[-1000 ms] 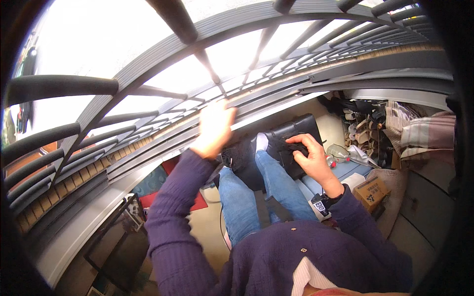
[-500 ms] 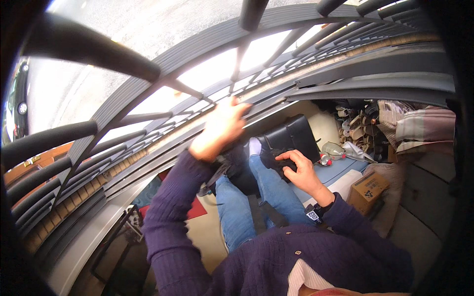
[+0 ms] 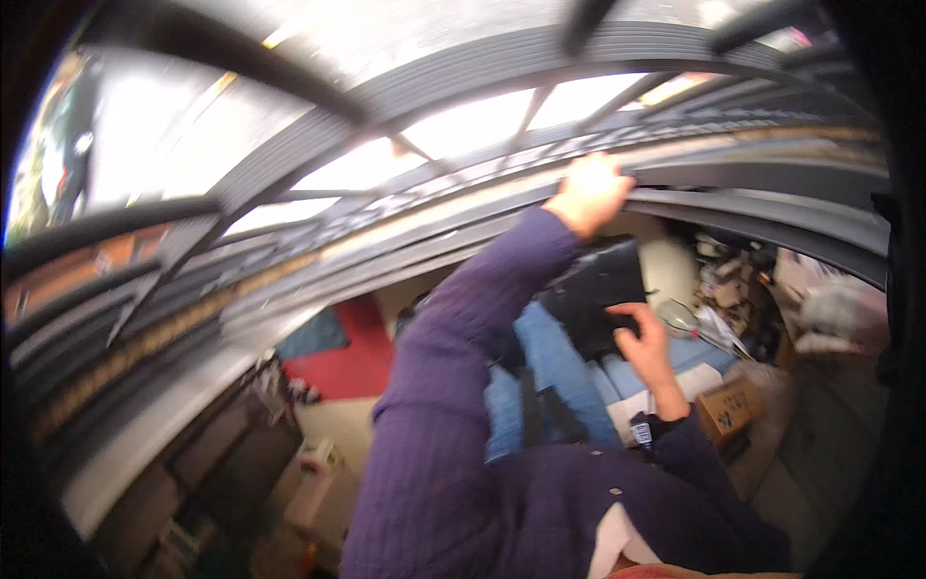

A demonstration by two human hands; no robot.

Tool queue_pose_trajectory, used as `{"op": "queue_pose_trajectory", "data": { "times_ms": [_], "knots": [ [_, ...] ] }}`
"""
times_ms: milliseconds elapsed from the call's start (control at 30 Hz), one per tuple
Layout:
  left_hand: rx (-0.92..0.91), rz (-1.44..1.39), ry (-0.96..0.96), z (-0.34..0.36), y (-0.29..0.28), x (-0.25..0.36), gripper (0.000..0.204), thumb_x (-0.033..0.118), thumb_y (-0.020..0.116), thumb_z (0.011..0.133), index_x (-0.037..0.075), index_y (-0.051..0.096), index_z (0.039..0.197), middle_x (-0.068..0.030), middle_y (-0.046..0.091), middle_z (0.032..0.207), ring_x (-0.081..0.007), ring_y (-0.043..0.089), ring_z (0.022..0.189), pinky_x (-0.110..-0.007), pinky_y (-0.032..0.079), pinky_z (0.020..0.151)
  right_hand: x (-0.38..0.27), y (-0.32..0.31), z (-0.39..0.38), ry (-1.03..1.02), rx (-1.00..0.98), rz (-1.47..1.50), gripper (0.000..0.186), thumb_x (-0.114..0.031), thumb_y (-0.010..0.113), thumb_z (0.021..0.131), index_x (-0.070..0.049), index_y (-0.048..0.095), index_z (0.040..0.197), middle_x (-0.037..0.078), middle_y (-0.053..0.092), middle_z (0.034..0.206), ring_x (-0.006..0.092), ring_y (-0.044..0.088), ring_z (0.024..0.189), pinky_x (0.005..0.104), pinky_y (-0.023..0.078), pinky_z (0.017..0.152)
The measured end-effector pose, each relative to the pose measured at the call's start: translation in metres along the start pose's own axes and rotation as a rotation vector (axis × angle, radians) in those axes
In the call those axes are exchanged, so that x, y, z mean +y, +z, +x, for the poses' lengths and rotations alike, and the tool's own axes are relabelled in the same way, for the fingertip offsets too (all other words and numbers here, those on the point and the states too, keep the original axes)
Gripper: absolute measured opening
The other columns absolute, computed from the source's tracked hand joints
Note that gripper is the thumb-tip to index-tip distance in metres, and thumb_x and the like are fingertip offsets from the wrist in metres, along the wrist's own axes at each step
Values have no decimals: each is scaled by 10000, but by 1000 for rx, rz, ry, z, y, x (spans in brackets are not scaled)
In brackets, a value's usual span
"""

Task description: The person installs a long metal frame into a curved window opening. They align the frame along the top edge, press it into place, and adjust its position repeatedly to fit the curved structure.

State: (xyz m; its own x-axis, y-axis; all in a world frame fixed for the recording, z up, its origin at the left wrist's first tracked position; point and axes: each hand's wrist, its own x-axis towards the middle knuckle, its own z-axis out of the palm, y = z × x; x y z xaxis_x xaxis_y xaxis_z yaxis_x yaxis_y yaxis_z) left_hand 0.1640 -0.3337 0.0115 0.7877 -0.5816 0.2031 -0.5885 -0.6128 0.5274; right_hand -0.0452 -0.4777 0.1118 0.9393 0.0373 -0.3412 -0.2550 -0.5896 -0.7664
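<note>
My left hand [image 3: 588,193], blurred, reaches up to the grey sliding-window track [image 3: 733,181] just inside the dark window bars [image 3: 434,82]; I cannot make out whether its fingers grip anything. Lower to the right, my right hand [image 3: 644,352] is held with thumb and curved forefinger apart over a black padded case or seat [image 3: 612,275], with no object plainly between them. My jeans-clad legs [image 3: 550,357] are below, partly hidden behind my left arm.
A blue padded surface [image 3: 702,359] holds clear containers and white items. A cardboard box [image 3: 728,405], piled shoes [image 3: 723,280] and striped bedding [image 3: 830,309] stand on the right. A red mat [image 3: 342,372] and dark framed items [image 3: 231,444] lie lower left; outside is a parked car [image 3: 77,154].
My left hand has moved right and upward along the window, its arm stretching across my legs. My right hand has shifted rightward in view, and the view has tilted and blurred.
</note>
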Motion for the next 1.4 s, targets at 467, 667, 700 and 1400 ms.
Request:
{"op": "queue_pose_trajectory", "data": {
  "times_ms": [467, 667, 700, 1400],
  "knots": [
    [172, 42, -75, -143, -94, -29, 220, 154, 647, 771, 49, 685, 959, -167, 636, 988, -356, 603, 963, -485, 471, 832, -46, 33, 9, -119, -113, -72, 315, 25, 587, 773, -22, 677, 1071, 124, 672, 1070, 272, 651, 1032, 350, 493, 940],
    [-91, 372, -336, -347, -219, -96, 317, 93, 608, 811, 134, 708, 1109, -132, 629, 1003, -339, 615, 970, -434, 509, 831, -61, 62, 3, -180, -124, -5, 306, -2, 595, 770, -40, 685, 1060, 132, 661, 1041, 285, 675, 967, 347, 530, 880],
    [-149, 438, -401, -382, -249, -103, 314, 74, 607, 800, 115, 708, 1094, -143, 638, 1038, -338, 617, 979, -437, 513, 828, -62, 64, 0, -172, -137, 3, 304, -8, 593, 772, -44, 686, 1059, 130, 657, 1037, 290, 674, 968, 352, 529, 884],
    [-369, -125, -215, 19, -27, 11, 380, 91, 631, 868, 204, 704, 1224, -127, 599, 1179, -331, 538, 1159, -404, 461, 977, -16, -3, -16, 17, -45, -50, 292, 4, 605, 775, -33, 677, 1055, 137, 660, 1041, 313, 663, 990, 367, 526, 882]
  ]
}}
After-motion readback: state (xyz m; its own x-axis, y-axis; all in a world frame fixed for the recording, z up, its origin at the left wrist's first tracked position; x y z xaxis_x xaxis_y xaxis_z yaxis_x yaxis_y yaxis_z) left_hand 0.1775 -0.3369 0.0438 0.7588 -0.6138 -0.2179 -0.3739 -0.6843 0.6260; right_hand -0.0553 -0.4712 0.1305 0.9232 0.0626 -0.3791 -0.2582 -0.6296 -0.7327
